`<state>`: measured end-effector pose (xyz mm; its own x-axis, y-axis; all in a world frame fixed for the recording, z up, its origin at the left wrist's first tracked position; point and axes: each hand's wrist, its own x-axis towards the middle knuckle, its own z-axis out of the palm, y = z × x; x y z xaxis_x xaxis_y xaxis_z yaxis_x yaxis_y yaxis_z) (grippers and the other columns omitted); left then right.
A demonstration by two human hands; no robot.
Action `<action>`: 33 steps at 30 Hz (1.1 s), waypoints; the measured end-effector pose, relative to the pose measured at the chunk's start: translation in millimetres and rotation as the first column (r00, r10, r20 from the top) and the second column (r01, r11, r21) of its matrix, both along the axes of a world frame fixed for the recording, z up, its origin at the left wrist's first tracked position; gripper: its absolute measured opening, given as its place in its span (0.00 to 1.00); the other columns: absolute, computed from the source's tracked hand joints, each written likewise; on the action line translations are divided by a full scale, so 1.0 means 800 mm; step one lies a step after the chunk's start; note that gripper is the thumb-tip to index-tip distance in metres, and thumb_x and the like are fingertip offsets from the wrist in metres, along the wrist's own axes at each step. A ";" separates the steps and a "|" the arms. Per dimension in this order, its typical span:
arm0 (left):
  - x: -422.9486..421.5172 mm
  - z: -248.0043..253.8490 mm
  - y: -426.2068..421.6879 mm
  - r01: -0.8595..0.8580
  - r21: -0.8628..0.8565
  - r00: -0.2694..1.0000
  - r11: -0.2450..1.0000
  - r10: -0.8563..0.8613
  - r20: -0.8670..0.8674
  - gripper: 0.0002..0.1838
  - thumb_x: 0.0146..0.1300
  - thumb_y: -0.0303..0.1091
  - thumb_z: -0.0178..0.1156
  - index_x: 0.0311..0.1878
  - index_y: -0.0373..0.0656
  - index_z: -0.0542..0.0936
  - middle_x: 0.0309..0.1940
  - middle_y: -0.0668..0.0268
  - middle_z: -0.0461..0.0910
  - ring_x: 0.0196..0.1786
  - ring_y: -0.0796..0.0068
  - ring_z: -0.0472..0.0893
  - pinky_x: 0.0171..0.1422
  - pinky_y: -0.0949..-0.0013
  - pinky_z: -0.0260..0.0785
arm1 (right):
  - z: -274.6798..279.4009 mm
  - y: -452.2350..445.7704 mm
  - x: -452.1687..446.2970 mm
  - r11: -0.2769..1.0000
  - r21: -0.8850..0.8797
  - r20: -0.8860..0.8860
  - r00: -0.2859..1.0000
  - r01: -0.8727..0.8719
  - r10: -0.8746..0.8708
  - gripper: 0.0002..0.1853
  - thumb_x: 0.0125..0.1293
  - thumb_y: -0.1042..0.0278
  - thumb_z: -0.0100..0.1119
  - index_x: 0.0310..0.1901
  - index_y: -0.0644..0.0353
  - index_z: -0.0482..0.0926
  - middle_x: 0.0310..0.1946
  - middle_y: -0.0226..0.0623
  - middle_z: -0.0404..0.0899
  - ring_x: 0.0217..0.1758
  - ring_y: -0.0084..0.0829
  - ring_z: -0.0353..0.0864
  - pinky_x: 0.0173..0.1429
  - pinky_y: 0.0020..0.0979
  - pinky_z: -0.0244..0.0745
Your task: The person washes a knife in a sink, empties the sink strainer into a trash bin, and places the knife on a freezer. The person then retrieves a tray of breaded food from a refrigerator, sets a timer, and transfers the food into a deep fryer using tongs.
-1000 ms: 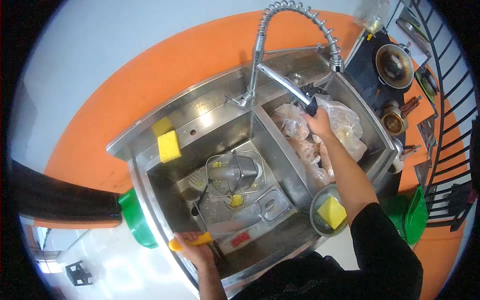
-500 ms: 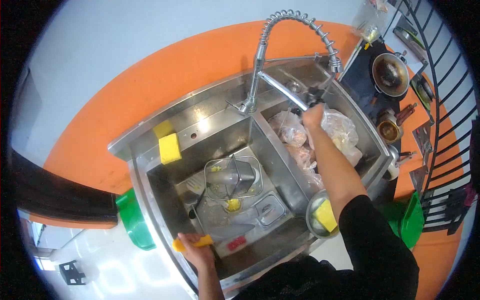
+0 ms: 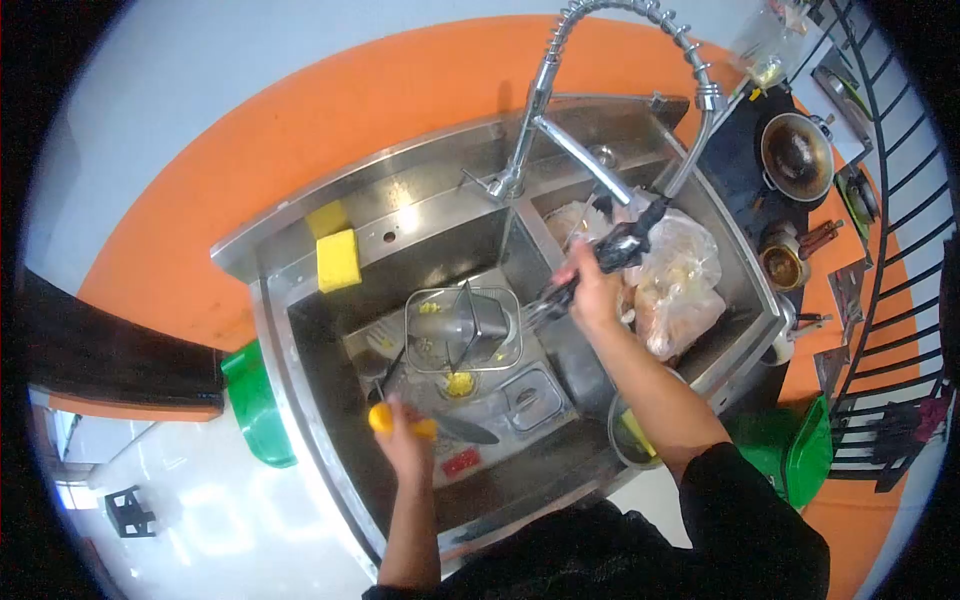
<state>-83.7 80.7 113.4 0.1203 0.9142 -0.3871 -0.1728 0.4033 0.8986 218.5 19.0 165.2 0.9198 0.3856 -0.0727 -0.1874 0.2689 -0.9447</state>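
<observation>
My left hand (image 3: pixel 403 447) is closed around the yellow handle of a knife (image 3: pixel 466 430), whose wide blade points right over the left basin (image 3: pixel 590 375). Gripped in my right hand (image 3: pixel 592 292) is the black spray head (image 3: pixel 622 245) of the spring-neck faucet (image 3: pixel 548 80), above the divider between the basins. Water seems to come from its tip toward the left basin. Below lie a clear rectangular container (image 3: pixel 411 345) with a metal divider piece (image 3: pixel 487 337), a small metal lid (image 3: pixel 533 398), a red block-like item (image 3: pixel 461 462) and yellow scraps (image 3: pixel 459 384).
Plastic bags of food (image 3: pixel 680 285) fill much of the right basin. A yellow sponge (image 3: pixel 338 260) rests on the sink's back ledge. A bowl (image 3: pixel 616 440) stands at the front edge. Pans (image 3: pixel 797 157) sit on the stove at right; green bins (image 3: pixel 258 405) flank the sink.
My right hand has drawn the spray head left, from above the right basin toward the divider. My left hand has lifted the knife slightly up and inward. The camera view has shifted a little.
</observation>
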 end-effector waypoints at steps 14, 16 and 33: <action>0.121 -0.044 0.003 0.647 0.207 0.746 0.734 -0.554 -0.369 0.20 0.64 0.43 0.58 0.21 0.38 0.72 0.15 0.73 0.67 0.20 0.82 0.64 0.23 0.69 0.57 | 0.039 -0.018 -0.062 0.966 -0.256 0.245 0.969 0.035 0.029 0.12 0.63 0.65 0.62 0.41 0.61 0.72 0.19 0.26 0.72 0.21 0.20 0.71 0.28 0.24 0.67; 0.113 -0.045 0.010 0.621 0.196 0.762 0.759 -0.526 -0.378 0.21 0.64 0.44 0.58 0.21 0.39 0.72 0.14 0.73 0.67 0.19 0.82 0.64 0.23 0.69 0.57 | 0.010 -0.042 -0.004 0.876 -0.364 0.523 0.847 0.317 -0.090 0.14 0.59 0.63 0.66 0.39 0.60 0.72 0.22 0.24 0.72 0.22 0.20 0.70 0.27 0.26 0.67; 0.107 -0.094 0.020 0.428 0.161 0.895 0.889 -0.392 -0.211 0.14 0.65 0.42 0.57 0.34 0.42 0.70 0.21 0.68 0.70 0.24 0.75 0.69 0.29 0.67 0.64 | 0.043 0.024 -0.136 0.955 0.191 0.027 0.974 -0.226 0.225 0.12 0.67 0.67 0.55 0.31 0.58 0.63 0.15 0.29 0.64 0.19 0.23 0.67 0.29 0.29 0.68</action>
<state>2.0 96.7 38.2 0.4504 0.8567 -0.2513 0.1298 0.2157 0.9678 109.5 38.2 199.4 0.8076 0.5892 0.0270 -0.2597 0.3963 -0.8806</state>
